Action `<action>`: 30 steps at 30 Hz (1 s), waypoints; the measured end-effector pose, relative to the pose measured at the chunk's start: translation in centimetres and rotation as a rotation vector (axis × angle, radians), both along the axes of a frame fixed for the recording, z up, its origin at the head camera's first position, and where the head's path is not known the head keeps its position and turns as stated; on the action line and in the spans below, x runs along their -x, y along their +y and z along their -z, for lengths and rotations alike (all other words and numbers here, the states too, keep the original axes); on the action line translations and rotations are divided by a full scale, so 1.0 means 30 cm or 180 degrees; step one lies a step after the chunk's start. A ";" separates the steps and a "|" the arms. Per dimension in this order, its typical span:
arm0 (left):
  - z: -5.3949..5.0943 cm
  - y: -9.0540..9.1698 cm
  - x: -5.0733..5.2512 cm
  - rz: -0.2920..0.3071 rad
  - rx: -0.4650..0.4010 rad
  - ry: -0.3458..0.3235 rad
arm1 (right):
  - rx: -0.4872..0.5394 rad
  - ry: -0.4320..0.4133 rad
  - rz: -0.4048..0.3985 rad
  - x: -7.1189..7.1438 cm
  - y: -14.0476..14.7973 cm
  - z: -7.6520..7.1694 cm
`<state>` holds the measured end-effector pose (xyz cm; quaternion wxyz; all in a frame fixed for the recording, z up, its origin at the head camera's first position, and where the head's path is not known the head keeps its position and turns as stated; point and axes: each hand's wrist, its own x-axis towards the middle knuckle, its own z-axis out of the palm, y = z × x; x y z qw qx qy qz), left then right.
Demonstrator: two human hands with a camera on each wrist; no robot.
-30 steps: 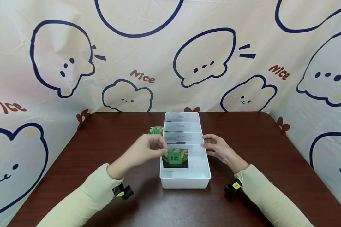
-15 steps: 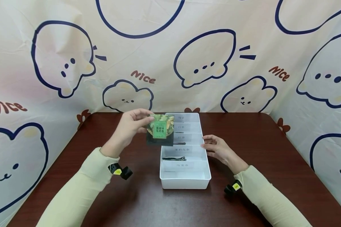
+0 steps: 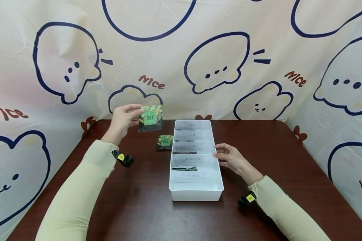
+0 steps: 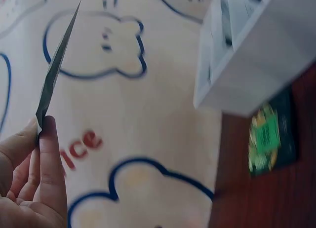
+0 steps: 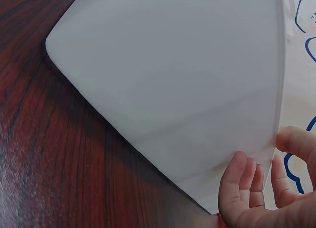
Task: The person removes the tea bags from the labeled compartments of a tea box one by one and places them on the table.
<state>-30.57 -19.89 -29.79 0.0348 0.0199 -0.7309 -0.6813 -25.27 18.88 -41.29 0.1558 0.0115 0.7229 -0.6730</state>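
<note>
My left hand pinches a green-and-black tea sachet by its upper left edge, raised above the far left part of the table. In the left wrist view that tea sachet appears edge-on between thumb and fingers. Another similar sachet lies on the table against the left side of the white divided box. My right hand touches the box's right side; the right wrist view has its fingertips against the wall and at the rim.
Labelled dividers split the box lengthwise into several compartments. Dark packets stand in the second compartment from the front, and thin dark edges show in those behind. The brown table meets a patterned cloth backdrop.
My left hand has carried the tea sachet from over the front of the box up, back and leftward, uncovering the front compartments and the sachet on the table. The right hand stays put.
</note>
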 end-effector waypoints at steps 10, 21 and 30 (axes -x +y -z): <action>0.112 -0.090 0.082 -0.0211 0.0435 -0.0221 | -0.0034 0.0011 -0.0004 -0.001 0.004 0.007; 0.246 -0.127 0.138 -0.0317 0.0846 -0.0471 | -0.0013 -0.0030 0.0038 0.003 -0.002 0.005; 0.308 -0.132 0.171 -0.0382 0.1112 -0.0668 | -0.0036 -0.0034 0.0033 -0.001 0.000 -0.005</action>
